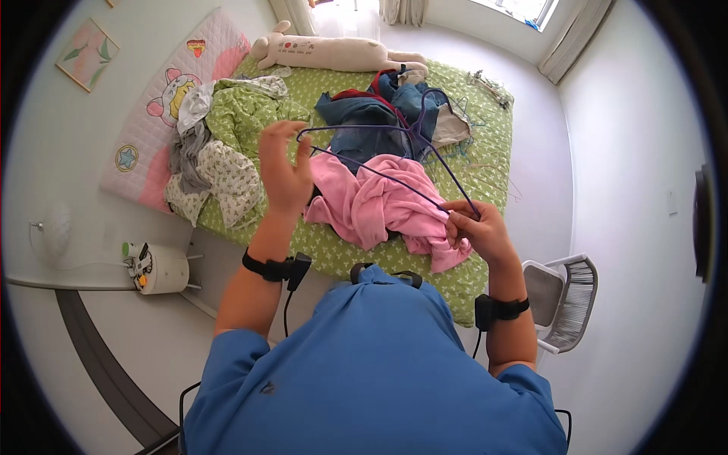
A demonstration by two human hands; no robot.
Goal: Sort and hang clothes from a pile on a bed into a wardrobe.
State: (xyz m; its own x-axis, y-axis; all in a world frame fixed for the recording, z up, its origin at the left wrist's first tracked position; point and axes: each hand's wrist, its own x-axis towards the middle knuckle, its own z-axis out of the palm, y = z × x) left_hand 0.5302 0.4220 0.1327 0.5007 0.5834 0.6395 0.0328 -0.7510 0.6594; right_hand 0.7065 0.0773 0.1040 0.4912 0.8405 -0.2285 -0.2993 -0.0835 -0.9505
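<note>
Clothes hanger [412, 131], slim and dark purple, is a long triangle of thin bars with a curved hook rising from its middle. It is held up in front of the person, over the bed [461, 294], its hook turned toward the far side and its long lower bar slanting down to the right. The right hand [483, 233] pinches the hanger's right corner between thumb and fingers. The left hand [287, 165] is at the other corner, thumb and fingers spread apart with the corner between them; whether they touch it is hard to tell.

Behind the hanger in view lie a crumpled pink fleece [371, 199] and, farther back, a heap of dark blue denim [360, 125]. The green-patterned sheet shows along the bed's near and right edges. Past the right edge, a strip of pale floor [540, 155] runs between bed and wall, and a grey-and-white chair [546, 292] stands near the bed's near right corner. Bunched bedding [231, 178] takes up the left side.

At left, a round white stand [165, 273] bears small items, among them a white container [137, 249] with a green end; its contents cannot be seen.
</note>
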